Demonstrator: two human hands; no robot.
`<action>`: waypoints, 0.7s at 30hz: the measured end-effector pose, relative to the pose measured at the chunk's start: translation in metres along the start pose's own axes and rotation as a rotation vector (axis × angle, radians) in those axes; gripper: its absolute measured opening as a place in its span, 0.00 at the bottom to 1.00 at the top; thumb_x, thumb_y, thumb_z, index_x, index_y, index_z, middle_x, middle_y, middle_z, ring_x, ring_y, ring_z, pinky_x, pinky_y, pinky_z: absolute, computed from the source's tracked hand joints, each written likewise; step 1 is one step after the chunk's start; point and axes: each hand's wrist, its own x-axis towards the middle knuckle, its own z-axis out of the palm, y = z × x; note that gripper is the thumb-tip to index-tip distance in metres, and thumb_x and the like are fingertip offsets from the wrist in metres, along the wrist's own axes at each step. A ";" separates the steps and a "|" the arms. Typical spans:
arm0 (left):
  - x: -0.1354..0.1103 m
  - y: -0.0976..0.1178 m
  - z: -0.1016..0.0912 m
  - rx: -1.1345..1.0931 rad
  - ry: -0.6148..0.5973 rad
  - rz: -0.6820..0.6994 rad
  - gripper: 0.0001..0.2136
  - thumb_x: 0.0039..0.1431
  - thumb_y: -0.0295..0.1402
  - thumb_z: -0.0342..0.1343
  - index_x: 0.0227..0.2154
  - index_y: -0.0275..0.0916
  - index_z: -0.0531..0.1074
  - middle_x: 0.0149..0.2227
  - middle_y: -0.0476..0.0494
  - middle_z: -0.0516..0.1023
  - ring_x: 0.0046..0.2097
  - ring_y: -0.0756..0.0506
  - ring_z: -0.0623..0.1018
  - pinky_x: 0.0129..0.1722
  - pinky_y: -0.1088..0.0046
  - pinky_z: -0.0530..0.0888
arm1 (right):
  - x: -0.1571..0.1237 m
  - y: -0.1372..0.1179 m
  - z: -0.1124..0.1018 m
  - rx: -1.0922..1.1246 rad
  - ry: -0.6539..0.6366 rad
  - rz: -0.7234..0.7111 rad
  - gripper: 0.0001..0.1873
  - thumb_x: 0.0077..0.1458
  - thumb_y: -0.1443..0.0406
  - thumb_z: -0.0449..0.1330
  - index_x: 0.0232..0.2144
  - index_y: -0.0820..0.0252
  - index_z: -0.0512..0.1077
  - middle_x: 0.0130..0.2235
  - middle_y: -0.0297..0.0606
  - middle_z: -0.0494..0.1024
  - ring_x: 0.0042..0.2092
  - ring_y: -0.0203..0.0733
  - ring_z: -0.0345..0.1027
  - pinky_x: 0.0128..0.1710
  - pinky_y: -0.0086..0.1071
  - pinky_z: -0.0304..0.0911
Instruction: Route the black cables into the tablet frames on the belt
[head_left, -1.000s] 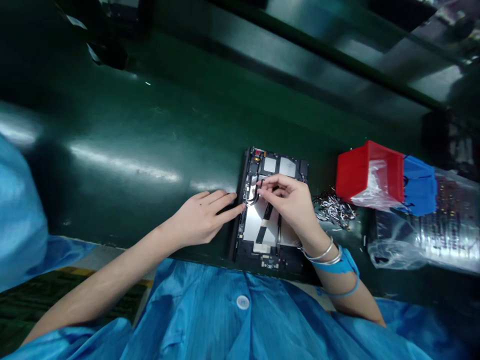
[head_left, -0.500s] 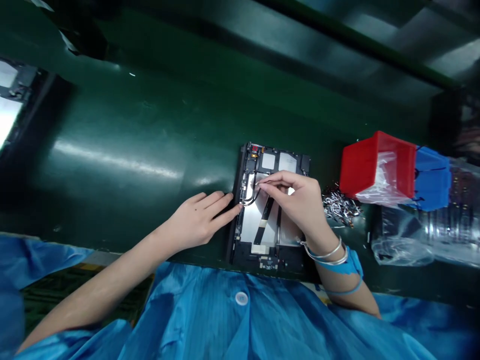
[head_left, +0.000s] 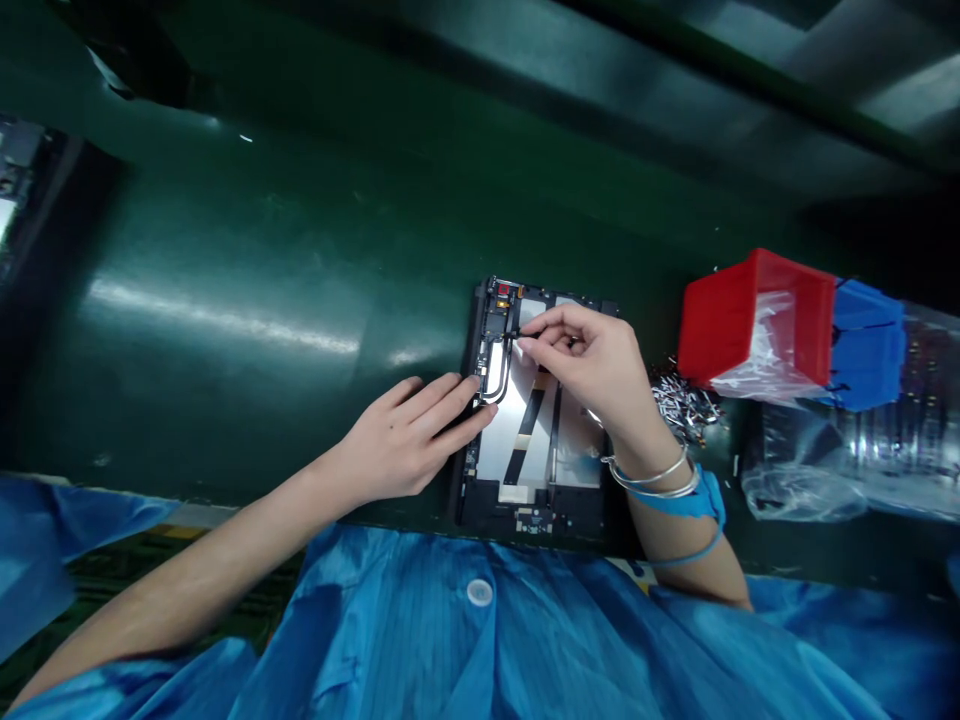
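An opened tablet-like device (head_left: 499,455), with a black frame and silvery inner plates, lies on the green bench in front of me. A thin black cable (head_left: 507,375) bends along its left side, over the circuit parts. My left hand (head_left: 409,437) lies flat with fingers stretched out, its fingertips on the device's left edge beside the cable's lower bend. Over the upper middle of the device, my right hand (head_left: 589,365) pinches the black cable near its upper end between thumb and forefinger. The fingers partly hide the cable's tip.
To the right stand a red bin (head_left: 716,320) with a clear plastic bag in it and a blue bin (head_left: 870,345). A pile of small metallic pieces (head_left: 684,408) lies beside them. Plastic-wrapped parts (head_left: 840,460) sit nearer me. Another device (head_left: 30,190) shows at the far left.
My right hand has moved up slightly with the cable, which now runs straighter along the device's left side. My left fingertips have shifted a little right, onto the device's edge.
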 end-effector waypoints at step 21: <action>0.011 -0.009 -0.003 -0.094 -0.130 0.173 0.20 0.63 0.26 0.43 0.55 0.29 0.69 0.61 0.38 0.66 0.62 0.39 0.66 0.55 0.59 0.67 | 0.006 0.005 0.008 0.020 0.034 -0.039 0.04 0.48 0.67 0.64 0.25 0.62 0.75 0.18 0.26 0.64 0.23 0.29 0.53 0.27 0.29 0.50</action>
